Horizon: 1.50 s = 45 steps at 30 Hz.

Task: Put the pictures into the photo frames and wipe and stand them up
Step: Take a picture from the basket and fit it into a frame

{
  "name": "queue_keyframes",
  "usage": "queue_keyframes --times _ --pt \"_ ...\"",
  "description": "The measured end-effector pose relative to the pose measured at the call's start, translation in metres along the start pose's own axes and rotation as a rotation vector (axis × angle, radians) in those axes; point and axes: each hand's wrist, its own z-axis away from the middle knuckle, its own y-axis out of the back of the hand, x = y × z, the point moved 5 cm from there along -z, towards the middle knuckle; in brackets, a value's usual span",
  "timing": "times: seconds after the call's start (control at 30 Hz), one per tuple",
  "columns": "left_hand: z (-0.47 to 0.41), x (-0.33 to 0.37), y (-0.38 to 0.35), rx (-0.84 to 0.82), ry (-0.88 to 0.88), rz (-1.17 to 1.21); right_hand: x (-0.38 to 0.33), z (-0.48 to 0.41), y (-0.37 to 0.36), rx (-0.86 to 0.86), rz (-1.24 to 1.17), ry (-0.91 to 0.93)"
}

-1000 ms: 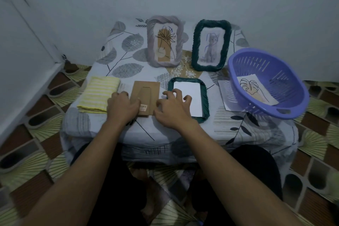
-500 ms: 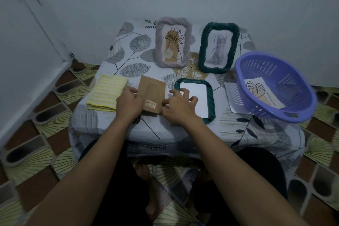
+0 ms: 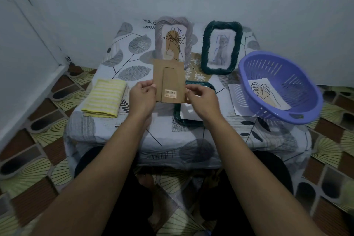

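above the near edge of the cloth-covered surface (image 3: 92,126), the left hand (image 3: 142,95) and the right hand (image 3: 201,99) hold a brown cardboard backing board (image 3: 169,78) upright in the air, its stand flap and barcode sticker (image 3: 170,94) facing the person. the left fingers (image 3: 148,84) pinch the board's left edge low down, and the right fingers (image 3: 193,88) pinch its right edge at about the same height. below and just behind the board, a dark green frame (image 3: 177,116) lies flat on the surface, partly hidden by the right hand and wrist; a white sheet (image 3: 188,113) shows inside it, though whether that is a picture's blank back is hard to say in this dim light. farther back stand two filled frames side by side: a pale lilac frame (image 3: 188,42) with a plant drawing, its lower part hidden behind the board, and a second dark green frame (image 3: 205,48) with what looks like a cat. a folded yellow striped cloth (image 3: 104,100) lies left of the hands. to the right, a purple basket (image 3: 272,67) sits tilted at the surface's edge with a leaf drawing (image 3: 266,94) inside, resting on a white paper (image 3: 236,97).
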Motion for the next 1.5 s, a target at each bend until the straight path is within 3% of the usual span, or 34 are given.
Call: queue_keyframes --times 0.2,0.47,0.73,1.5 --pt "0.015 -0.005 -0.034 -0.122 -0.002 -0.008 0.017 -0.008 0.047 0.139 -0.106 -0.047" --pt "0.021 -0.018 -0.051 -0.125 -0.127 -0.36 0.045 -0.01 0.071 0.184 0.057 -0.1" --pt "0.024 -0.027 -0.055 -0.13 -0.196 -0.554 0.063 -0.007 0.07 0.143 0.213 -0.163" --pt "0.014 -0.036 -0.058 -0.149 -0.25 -0.678 0.051 -0.002 0.065 0.206 0.706 -0.094"
